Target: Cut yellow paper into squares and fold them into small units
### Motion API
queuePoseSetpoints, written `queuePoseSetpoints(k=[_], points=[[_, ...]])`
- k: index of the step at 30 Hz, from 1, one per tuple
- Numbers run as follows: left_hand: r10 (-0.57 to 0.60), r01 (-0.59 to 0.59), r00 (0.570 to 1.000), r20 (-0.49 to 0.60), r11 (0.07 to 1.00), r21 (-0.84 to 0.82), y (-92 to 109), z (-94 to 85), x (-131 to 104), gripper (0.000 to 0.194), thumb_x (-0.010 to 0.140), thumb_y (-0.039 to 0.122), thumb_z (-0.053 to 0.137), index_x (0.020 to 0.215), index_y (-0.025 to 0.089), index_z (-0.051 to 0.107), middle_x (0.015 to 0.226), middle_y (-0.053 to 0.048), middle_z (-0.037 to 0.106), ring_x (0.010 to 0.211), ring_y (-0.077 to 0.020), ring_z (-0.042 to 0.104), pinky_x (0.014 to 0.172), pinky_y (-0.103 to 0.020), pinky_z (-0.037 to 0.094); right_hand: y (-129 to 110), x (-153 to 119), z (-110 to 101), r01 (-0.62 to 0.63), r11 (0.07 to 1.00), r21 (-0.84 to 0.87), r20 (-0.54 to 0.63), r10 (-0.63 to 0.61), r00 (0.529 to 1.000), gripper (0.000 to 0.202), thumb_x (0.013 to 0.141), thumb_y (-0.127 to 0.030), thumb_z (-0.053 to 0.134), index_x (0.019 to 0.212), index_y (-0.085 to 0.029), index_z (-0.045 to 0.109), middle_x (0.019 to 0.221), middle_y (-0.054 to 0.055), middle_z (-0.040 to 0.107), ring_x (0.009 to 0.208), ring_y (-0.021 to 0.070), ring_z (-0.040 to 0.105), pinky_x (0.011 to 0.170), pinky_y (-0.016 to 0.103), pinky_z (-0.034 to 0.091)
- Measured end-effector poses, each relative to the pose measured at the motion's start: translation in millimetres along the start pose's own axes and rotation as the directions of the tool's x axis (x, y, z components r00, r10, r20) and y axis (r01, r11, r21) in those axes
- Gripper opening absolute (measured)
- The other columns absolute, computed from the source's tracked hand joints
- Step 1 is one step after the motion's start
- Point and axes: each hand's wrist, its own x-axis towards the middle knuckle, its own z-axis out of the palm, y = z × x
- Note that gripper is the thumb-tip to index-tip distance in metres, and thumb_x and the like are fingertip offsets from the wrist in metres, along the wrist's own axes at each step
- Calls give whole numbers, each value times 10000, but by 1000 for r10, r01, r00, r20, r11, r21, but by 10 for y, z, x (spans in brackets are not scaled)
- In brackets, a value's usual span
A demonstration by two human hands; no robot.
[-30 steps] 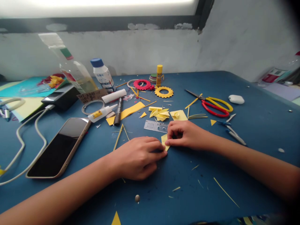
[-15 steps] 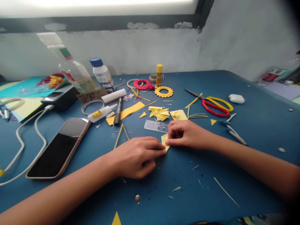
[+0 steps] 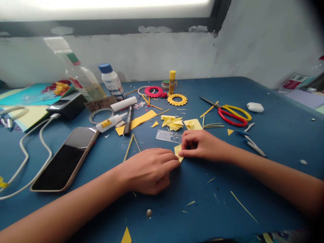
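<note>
A small folded piece of pale yellow paper [image 3: 178, 149] lies on the blue table between my hands. My right hand [image 3: 201, 145] pinches its right side, thumb on top and fingers curled. From the left, my left hand [image 3: 152, 171] presses its closed fingertips on the paper's lower edge and covers part of it. Just behind lies a flat metal ruler [image 3: 168, 135], its right end hidden by my right hand. Beyond that are several folded yellow paper pieces [image 3: 174, 123] and a larger yellow paper square [image 3: 193, 124].
Red-and-yellow scissors [image 3: 234, 114] lie at right, near a white case [image 3: 255, 107]. Leftward are a phone [image 3: 66, 160], a glue tube [image 3: 111, 122], a black marker [image 3: 128, 120] and bottles. A glue stick [image 3: 172, 82] stands behind a yellow paper ring [image 3: 170, 99].
My left fingertips have slid slightly right and up along the paper's lower edge, covering its bottom tip. My right hand keeps its pinch in the same place.
</note>
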Motion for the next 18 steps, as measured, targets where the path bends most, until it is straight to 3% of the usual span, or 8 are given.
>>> queuePoseSetpoints(k=[5, 12, 18], points=[[40, -40, 999, -5, 999, 30, -10, 3, 3, 378, 788, 125, 460, 1133, 46, 595, 1017, -150, 667, 962, -255, 618, 854, -370, 532, -4, 5, -2, 0, 1000, -4, -1, 0, 1000, 175, 768, -284, 684, 675, -155, 612, 743, 10, 564, 641, 114, 522, 576, 248, 403], [16, -18, 999, 52, 999, 44, -2, -3, 12, 372, 797, 160, 466, 1133, 81, 605, 980, -133, 647, 872, -236, 609, 782, -367, 536, -20, 13, -3, -10, 1000, -20, -8, 9, 1000, 185, 768, -284, 681, 655, -157, 610, 734, 9, 575, 642, 112, 526, 587, 243, 402], [-15, 15, 1000, 19, 1000, -9, 42, 6, 21, 338, 784, 135, 465, 1072, 69, 629, 1095, -144, 644, 978, -246, 605, 867, -373, 520, -75, 29, -5, -150, 984, -92, -38, 147, 988, 164, 733, -296, 709, 668, -164, 636, 668, 1, 591, 613, 117, 506, 552, 241, 369]])
